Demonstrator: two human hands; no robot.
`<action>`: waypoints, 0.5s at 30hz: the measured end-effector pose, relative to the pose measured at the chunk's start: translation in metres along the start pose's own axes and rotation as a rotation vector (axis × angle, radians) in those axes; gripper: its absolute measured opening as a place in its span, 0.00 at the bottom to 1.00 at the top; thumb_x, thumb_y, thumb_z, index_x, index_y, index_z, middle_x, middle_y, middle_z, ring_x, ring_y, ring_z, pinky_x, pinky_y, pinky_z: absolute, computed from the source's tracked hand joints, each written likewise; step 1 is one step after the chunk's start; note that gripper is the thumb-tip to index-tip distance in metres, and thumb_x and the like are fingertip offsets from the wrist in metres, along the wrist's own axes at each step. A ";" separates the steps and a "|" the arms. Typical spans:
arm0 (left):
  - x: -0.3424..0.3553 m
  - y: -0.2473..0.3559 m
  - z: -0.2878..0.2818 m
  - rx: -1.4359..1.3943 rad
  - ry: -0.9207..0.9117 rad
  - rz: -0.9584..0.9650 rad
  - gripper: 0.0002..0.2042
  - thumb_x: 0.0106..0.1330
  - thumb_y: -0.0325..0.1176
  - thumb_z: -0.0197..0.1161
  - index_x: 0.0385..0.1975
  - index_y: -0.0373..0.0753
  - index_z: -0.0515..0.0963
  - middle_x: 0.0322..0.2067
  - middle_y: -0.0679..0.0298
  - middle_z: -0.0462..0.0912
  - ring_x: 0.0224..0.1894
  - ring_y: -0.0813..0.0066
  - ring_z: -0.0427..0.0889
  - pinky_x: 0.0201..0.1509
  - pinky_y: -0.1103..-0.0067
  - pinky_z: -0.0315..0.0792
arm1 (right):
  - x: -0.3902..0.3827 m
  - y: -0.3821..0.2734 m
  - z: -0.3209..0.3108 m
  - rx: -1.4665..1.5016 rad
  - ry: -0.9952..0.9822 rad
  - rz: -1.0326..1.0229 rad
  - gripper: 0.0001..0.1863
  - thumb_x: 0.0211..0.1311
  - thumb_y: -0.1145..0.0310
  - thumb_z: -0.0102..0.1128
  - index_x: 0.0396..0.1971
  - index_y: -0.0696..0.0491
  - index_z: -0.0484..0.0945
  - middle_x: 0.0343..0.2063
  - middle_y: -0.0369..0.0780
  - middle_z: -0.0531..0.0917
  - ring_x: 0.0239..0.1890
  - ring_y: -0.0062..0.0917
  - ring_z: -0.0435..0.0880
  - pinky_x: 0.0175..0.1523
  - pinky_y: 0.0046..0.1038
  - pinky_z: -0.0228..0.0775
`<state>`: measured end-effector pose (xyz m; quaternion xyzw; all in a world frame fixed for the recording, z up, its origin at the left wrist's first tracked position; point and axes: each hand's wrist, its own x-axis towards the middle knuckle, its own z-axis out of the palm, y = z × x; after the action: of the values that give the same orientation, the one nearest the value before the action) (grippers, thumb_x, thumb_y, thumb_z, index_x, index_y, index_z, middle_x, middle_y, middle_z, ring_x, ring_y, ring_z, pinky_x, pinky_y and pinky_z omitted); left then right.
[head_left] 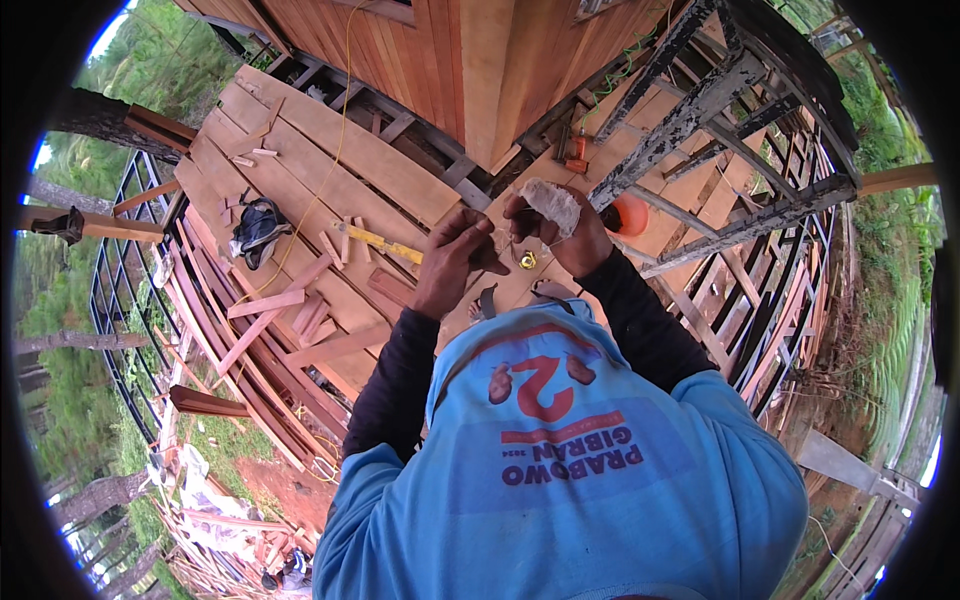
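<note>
From where I stand, I see the bundle (553,207) in the right hand (572,236) of the person. It is whitish and pale, with a rough, wrinkled surface, longer than it is wide, and it stands out above the bent fingers. The right hand is closed around its lower part. The left hand (462,252) is just beside, apart from the bundle; its fingers are curled in, the tips near the thumb. Whether it has hold of something thin, I cannot tell.

Well to the left of the hands, on the boards (335,150), lies a dark bag (262,230) with some light parts; what is inside I cannot see. Just right of the right hand is an orange round thing (629,213), partly hidden; bucket or helmet, I cannot say. A yellow level (380,243) lies near the left hand, on its left, and between the hands, lower down, a tape measure (527,260).
</note>
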<state>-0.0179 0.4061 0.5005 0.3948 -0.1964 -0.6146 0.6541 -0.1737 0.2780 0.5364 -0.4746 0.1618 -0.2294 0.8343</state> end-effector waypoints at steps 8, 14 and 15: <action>-0.022 0.095 -0.073 0.298 0.650 0.525 0.05 0.69 0.30 0.60 0.37 0.36 0.77 0.17 0.77 0.64 0.14 0.91 0.58 0.16 0.87 0.51 | -0.009 -0.033 -0.039 -0.142 0.114 0.142 0.14 0.69 0.60 0.58 0.36 0.56 0.80 0.28 0.35 0.81 0.19 0.13 0.71 0.23 0.15 0.57; -0.090 0.169 -0.165 0.541 1.026 0.743 0.04 0.69 0.31 0.61 0.34 0.38 0.79 0.14 0.77 0.63 0.12 0.90 0.58 0.14 0.87 0.50 | -0.015 -0.038 -0.070 -0.472 0.031 0.178 0.10 0.66 0.65 0.63 0.39 0.56 0.81 0.29 0.34 0.82 0.25 0.10 0.76 0.26 0.14 0.63; -0.102 0.178 -0.168 0.582 1.081 0.749 0.04 0.69 0.31 0.60 0.34 0.39 0.79 0.14 0.77 0.64 0.12 0.90 0.58 0.14 0.87 0.50 | -0.016 -0.040 -0.078 -0.563 -0.008 0.237 0.10 0.66 0.65 0.62 0.40 0.56 0.81 0.29 0.34 0.82 0.27 0.10 0.76 0.26 0.14 0.64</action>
<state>0.2051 0.5383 0.5563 0.7083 -0.1232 0.0099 0.6951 -0.2341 0.2126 0.5336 -0.6658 0.2699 -0.0746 0.6916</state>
